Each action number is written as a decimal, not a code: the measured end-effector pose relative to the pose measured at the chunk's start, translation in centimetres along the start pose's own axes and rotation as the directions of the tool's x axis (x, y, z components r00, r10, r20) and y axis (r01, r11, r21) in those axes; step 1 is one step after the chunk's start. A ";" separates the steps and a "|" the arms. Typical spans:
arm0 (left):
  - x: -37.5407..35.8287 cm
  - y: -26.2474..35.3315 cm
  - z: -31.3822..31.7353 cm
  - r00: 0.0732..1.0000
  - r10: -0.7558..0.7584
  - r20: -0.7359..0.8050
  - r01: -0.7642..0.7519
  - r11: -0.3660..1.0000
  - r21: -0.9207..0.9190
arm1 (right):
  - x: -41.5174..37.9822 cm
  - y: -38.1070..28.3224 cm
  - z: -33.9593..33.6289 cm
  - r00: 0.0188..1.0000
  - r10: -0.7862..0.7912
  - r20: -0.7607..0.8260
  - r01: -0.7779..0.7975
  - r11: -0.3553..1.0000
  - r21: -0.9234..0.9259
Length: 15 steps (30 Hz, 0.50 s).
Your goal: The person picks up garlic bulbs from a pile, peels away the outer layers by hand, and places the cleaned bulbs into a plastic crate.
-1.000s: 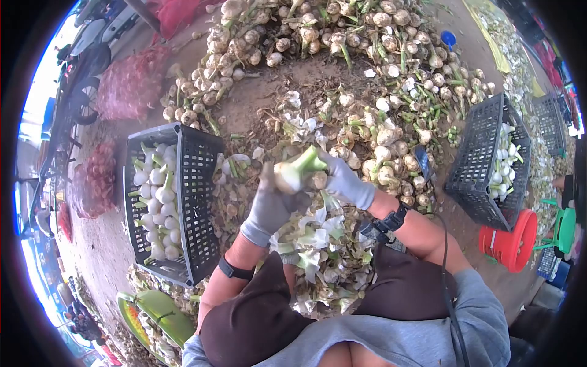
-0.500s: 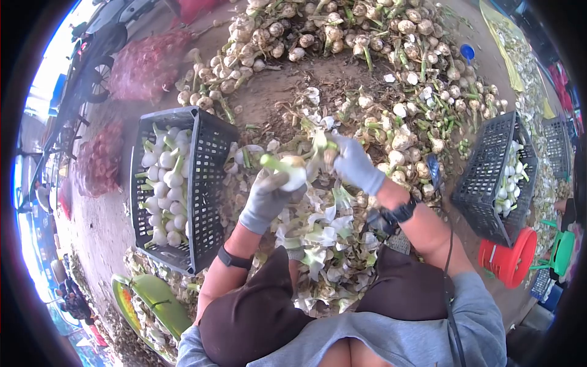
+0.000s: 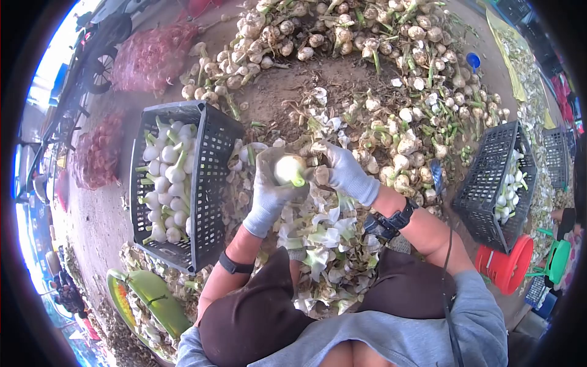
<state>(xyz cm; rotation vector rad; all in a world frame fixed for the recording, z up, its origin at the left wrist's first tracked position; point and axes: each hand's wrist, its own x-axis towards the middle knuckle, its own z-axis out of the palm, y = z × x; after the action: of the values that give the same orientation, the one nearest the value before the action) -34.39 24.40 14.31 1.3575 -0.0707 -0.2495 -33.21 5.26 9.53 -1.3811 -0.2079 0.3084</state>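
A white garlic bulb point(image 3: 289, 169) with a short green stem lies in my left hand point(image 3: 269, 189), its gloved fingers wrapped round it. The cut stem end points down and right, toward my body. Just right of the bulb is my right hand point(image 3: 350, 174), also gloved, with soiled fingertips bent in close to it. What those fingertips pinch, if anything, is hidden. Loose garlic skins point(image 3: 327, 229) cover the ground below my hands, between my knees.
To the left stands a black crate point(image 3: 211, 183) of cleaned bulbs; another crate point(image 3: 486, 177) stands right. A pile of dirty garlic point(image 3: 403, 37) curves across the far side. Red net sacks point(image 3: 156, 58), a green-skinned gourd-like piece point(image 3: 156, 300) and a red bucket point(image 3: 513, 263) lie around.
My left hand has turned the bulb, so its stem swings from upper left to lower right. My right hand has come down slightly, and the pale leafy strip near its fingers is no longer there.
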 end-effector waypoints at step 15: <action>-0.6 -0.3 -0.3 0.928 -0.137 0.348 0.302 0.821 -0.484 | 0.3 -4.6 -0.9 0.967 -0.152 -0.206 0.019 0.845 -0.535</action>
<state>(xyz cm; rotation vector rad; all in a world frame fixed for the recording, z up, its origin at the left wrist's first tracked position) -34.99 24.81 14.03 0.7593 -0.0876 -0.6281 -32.24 3.73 13.87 -1.9392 -0.1573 -0.0045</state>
